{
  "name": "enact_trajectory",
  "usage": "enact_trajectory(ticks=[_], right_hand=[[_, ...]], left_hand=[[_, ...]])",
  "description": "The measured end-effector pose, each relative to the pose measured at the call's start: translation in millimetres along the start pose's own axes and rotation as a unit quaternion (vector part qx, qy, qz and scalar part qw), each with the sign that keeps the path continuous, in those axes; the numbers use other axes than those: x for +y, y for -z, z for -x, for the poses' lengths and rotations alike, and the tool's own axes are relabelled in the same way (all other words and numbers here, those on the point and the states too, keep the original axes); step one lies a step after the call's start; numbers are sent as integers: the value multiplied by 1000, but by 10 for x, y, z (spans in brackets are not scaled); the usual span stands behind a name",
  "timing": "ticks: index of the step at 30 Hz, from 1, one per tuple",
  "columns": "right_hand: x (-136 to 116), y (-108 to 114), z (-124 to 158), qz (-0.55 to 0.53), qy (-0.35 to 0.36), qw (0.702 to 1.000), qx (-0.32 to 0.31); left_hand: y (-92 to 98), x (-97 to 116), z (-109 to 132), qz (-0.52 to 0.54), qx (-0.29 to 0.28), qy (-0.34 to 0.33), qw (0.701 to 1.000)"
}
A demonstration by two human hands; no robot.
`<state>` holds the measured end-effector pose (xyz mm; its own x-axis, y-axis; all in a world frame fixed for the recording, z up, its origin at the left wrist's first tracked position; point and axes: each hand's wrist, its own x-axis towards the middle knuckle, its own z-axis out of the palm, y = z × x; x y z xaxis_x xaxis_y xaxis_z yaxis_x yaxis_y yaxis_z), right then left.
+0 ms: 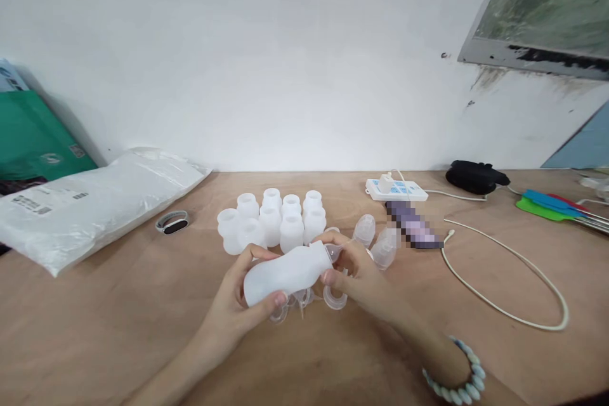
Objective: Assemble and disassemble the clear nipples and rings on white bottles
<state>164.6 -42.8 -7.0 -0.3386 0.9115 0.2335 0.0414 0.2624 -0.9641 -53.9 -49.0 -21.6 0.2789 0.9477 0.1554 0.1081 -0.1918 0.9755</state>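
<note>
A white baby bottle (288,271) lies tilted on its side above the table, its neck toward the right. My left hand (242,292) is wrapped round the bottle's base, thumb in front. At the neck end, my right hand (354,266) has its fingers closed about a clear bottle nipple (333,252), which sits at the mouth; whether it is fixed there I cannot tell. Below the hands are a clear ring (335,298) and several clear nipples and rings (299,301), partly hidden. Behind stand several open white bottles (270,222). Clear caps (365,229) stand beside my right hand.
A white plastic parcel (104,196) and a wristband (172,222) lie to the left. On the right are a power strip (397,190), a phone (413,225), a looped white cable (523,260), a black case (476,176) and coloured spatulas (547,203). A wall borders the table's back.
</note>
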Motion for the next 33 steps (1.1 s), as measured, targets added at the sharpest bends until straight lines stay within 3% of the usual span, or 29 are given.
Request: enact_trajectory(ticks=[4, 11, 14, 17, 20, 25, 30, 33], right_hand=[[12, -84, 32, -15, -16, 998, 55], [-32, -68, 84, 43, 33, 998, 13], [-71, -38, 95, 111, 87, 990, -7], [-82, -4, 97, 151, 108, 982, -24], [-35, 22, 80, 122, 77, 989, -15], [56, 52, 18, -29, -1, 1000, -4], [40, 144, -6, -16, 37, 998, -42], [31, 169, 1, 10, 3, 1000, -26]], left_hand=[[-31, 48, 54, -11, -10, -14, 1000], [69, 119, 45, 4, -36, 20, 999], [101, 102, 6, 54, -83, 84, 992], [125, 75, -31, 84, -111, 84, 987], [128, 71, -33, 43, -89, 51, 994], [84, 96, 10, -58, 2, -27, 998], [87, 101, 8, -91, 22, -59, 994], [95, 95, 3, -89, 25, -61, 994]])
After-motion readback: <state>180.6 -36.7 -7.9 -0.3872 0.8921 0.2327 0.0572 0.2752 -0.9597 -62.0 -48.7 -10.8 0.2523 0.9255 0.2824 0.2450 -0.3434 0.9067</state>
